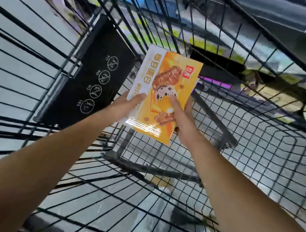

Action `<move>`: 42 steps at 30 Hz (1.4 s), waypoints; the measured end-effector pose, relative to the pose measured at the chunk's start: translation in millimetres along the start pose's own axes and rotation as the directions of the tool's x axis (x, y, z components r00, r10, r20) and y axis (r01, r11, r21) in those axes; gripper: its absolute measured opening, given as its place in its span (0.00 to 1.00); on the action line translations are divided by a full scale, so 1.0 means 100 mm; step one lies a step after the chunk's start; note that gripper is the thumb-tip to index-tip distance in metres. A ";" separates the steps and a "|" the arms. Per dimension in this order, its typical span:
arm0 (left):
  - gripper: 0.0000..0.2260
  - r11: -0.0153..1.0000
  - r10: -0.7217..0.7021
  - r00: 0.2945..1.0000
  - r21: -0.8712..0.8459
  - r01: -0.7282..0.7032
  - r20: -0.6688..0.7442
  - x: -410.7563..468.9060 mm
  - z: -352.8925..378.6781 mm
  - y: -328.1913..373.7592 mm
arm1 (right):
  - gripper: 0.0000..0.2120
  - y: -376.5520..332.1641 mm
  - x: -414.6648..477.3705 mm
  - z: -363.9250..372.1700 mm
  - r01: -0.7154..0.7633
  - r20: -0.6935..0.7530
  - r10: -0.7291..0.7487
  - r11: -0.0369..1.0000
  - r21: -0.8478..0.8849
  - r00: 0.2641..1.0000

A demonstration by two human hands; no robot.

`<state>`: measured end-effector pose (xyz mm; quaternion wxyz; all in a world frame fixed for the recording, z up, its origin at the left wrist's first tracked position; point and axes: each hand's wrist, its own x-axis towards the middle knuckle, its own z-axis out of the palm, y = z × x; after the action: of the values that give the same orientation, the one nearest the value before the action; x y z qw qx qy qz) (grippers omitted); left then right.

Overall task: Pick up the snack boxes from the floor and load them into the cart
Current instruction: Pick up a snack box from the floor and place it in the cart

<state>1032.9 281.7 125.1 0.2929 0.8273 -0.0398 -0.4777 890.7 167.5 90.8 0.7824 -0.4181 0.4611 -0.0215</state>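
Observation:
A flat yellow and orange snack box [168, 83] with printed food pictures hangs inside the black wire cart [259, 152], above its mesh floor. My left hand [128, 103] grips the box's left edge, thumb on the printed face. My right hand [181, 117] holds the right edge, its thumb lying over the speckled egg picture and its fingers behind the box. Both forearms reach down into the basket from the bottom of the view.
A black child-seat flap [94, 83] with white YES/NO symbols lies against the cart's left wall. Grey floor shows through the mesh. Blurred shelves of colourful packages [205, 43] run behind the cart at the top.

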 end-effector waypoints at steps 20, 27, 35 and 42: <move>0.28 0.990 0.078 0.949 -0.087 -0.109 -0.304 -0.86 0.32 0.56 | 0.04 -0.66 -0.94 0.03 -0.042 -0.208 0.017 0.992 -0.120 0.978; 0.07 0.966 0.230 0.957 -0.080 -0.246 -0.175 -1.77 0.90 1.12 | 0.06 -1.06 -1.95 -0.69 0.069 -0.208 -0.063 0.997 0.019 0.976; 0.11 0.911 0.408 0.910 0.030 -0.411 0.071 -2.82 2.33 1.81 | 0.06 -1.18 -3.16 -2.11 0.239 -0.357 -0.166 0.955 0.173 0.919; 0.01 0.851 0.457 0.840 0.130 -0.508 0.293 -3.86 4.09 1.92 | 0.07 -0.62 -4.23 -3.64 0.330 -0.534 -0.143 0.903 0.274 0.833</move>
<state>532.7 74.6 369.2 0.3111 0.7482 -0.3329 -0.4823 400.5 73.6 347.8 0.6885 -0.3043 0.5805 -0.3104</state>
